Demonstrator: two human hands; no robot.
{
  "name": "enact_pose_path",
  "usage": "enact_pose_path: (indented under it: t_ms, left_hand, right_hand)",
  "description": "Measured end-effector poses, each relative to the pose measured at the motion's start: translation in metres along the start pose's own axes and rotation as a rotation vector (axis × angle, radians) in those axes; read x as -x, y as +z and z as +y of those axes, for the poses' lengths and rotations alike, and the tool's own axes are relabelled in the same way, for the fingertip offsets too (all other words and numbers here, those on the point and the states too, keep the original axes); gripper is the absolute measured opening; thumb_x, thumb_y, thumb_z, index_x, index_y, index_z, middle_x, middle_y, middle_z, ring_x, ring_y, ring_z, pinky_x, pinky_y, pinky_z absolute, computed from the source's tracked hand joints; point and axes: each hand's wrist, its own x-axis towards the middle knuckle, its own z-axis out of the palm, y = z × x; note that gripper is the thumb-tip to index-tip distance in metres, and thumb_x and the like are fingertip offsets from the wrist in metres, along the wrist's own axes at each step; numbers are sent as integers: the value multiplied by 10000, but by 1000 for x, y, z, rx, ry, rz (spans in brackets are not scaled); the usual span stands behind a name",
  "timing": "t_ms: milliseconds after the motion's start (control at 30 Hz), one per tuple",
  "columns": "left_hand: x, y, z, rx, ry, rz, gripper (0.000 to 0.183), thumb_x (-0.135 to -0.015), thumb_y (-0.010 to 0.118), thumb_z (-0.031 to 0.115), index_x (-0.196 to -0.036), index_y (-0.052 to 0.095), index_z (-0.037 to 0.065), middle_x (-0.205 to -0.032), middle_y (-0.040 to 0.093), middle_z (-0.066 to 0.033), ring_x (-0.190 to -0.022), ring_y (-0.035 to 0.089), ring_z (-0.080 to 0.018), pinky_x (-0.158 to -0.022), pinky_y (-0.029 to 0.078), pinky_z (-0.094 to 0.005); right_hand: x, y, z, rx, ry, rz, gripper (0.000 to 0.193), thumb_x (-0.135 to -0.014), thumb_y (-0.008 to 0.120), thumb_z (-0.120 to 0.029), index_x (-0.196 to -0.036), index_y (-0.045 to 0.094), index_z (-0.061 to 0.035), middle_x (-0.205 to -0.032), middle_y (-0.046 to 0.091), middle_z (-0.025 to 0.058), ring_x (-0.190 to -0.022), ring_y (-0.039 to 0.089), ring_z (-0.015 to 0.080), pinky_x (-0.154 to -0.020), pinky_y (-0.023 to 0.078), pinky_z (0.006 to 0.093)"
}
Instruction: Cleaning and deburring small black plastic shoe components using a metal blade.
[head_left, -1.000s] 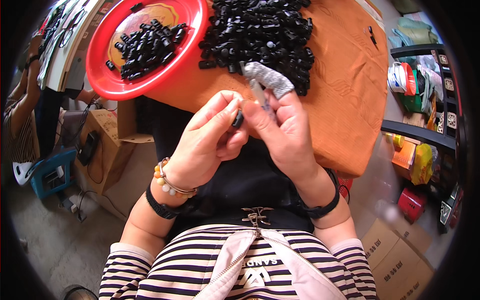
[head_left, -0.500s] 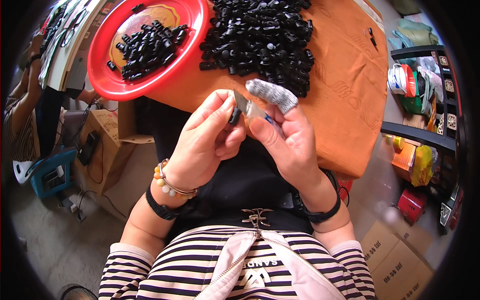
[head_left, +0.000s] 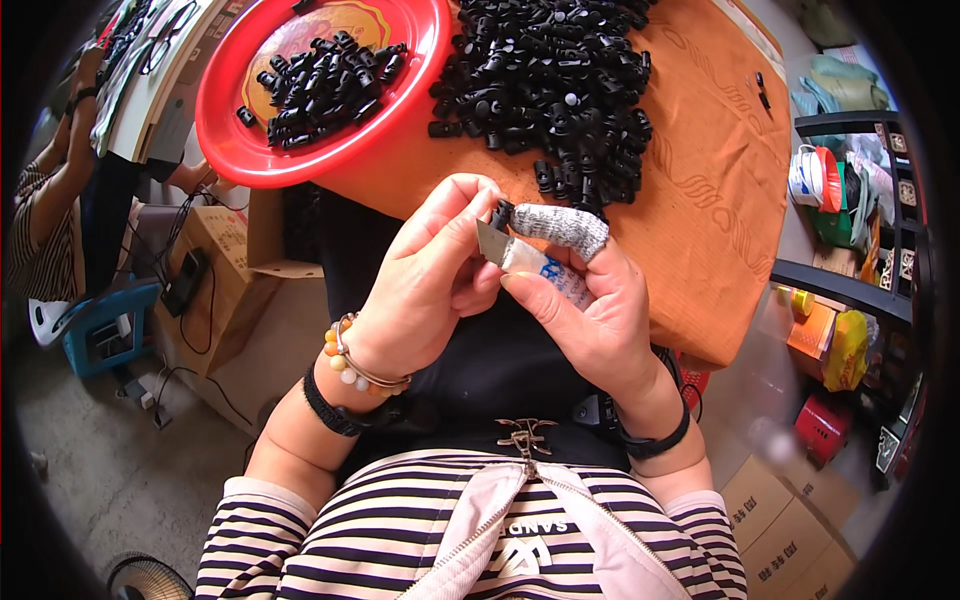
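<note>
My left hand (head_left: 425, 280) pinches a small black plastic piece (head_left: 502, 213), shaped like a cord lock, between thumb and fingers. My right hand (head_left: 610, 320) grips a flat metal blade (head_left: 491, 243) by its white wrapped handle (head_left: 545, 272), which has blue marks. A grey knitted sleeve (head_left: 562, 228) covers the right index finger, whose tip lies against the black piece. The blade sits just below the piece, close to my left thumb; whether its edge touches the piece is hidden. Beyond both hands lies a heap of similar black pieces (head_left: 550, 90).
An orange cloth (head_left: 700, 230) covers the table. A red round tray (head_left: 213, 120) at the far left holds more black pieces. Cardboard boxes (head_left: 785, 520) stand at the lower right, a shelf (head_left: 840, 290) at the right. Another person's arm (head_left: 75, 150) shows at the left edge.
The black piece has moved up to the sleeved fingertip, which has come down against it. The blade has turned, showing its flat side below the piece. The whole view has shifted slightly.
</note>
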Motion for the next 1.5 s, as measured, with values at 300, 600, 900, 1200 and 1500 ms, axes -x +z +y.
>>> enact_pose_path:
  t_ms: [300,600,900,1200,1500]
  left_hand:
    - [0,2,0,-19,19,-11,143,-957,430,227,-1023,442,101,-676,470,27,-512,360,-8,-429,240,-153]
    - [1,2,0,-20,28,-29,143,-956,435,227,-1017,442,99,-679,474,32,-512,382,-4,-426,248,-150]
    - [1,2,1,-32,44,-44,143,-956,433,228,-1018,443,99,-672,471,30,-507,370,-4,-423,242,-153]
    - [0,2,2,-60,27,18,150,-954,438,237,-1022,448,103,-646,468,37,-491,350,-3,-420,231,-154]
    - [-1,1,1,-74,26,34,161,-953,436,244,-1014,455,97,-623,441,39,-481,312,-9,-418,212,-160]
  right_hand:
    - [1,-1,0,-11,-4,1,312,-827,626,-45,-1109,518,37,-970,612,87,-856,573,84,-734,472,210]
    - [1,1,0,-28,-22,9,322,-829,626,-49,-1117,511,39,-976,608,90,-852,577,89,-729,476,210]
    - [1,0,2,-15,-13,7,284,-833,621,-43,-1098,542,20,-942,604,52,-834,564,72,-721,466,201]
    - [-2,-2,3,13,-44,-29,276,-844,607,-42,-1108,546,15,-918,607,38,-832,558,63,-724,465,202]
    - [-3,-4,4,24,-66,-30,270,-855,596,-56,-1111,548,13,-900,614,37,-817,559,67,-715,465,209]
